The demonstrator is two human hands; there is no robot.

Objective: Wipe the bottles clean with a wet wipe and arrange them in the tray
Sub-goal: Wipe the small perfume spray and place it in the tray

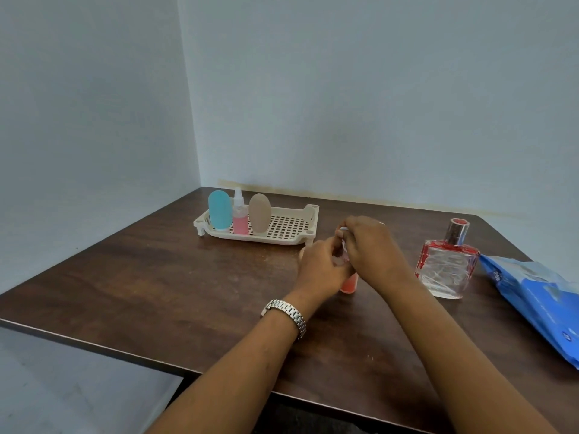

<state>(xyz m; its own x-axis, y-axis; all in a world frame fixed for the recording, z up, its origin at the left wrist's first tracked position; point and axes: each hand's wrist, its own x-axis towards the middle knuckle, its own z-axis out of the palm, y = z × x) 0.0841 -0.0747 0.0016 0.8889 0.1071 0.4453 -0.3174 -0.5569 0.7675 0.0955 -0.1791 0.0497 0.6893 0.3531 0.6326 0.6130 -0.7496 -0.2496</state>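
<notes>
Both hands closed at table centre: left hand [322, 266] gripping a small pink bottle [349, 283], right hand [369, 245] pinching its top; tray [291, 238] at eleven o'clock.

Cream tray [283, 239] with grid-hole pattern, upper centre; in it a light-blue bottle [220, 210], a pink spray bottle [240, 219], a tan bottle [259, 213]. Dark brown woodgrain table [156, 277]. Right: clear perfume bottle [446, 264] with red trim, blue wipes pack [539, 296]; silver watch [286, 311] at centre.
</notes>
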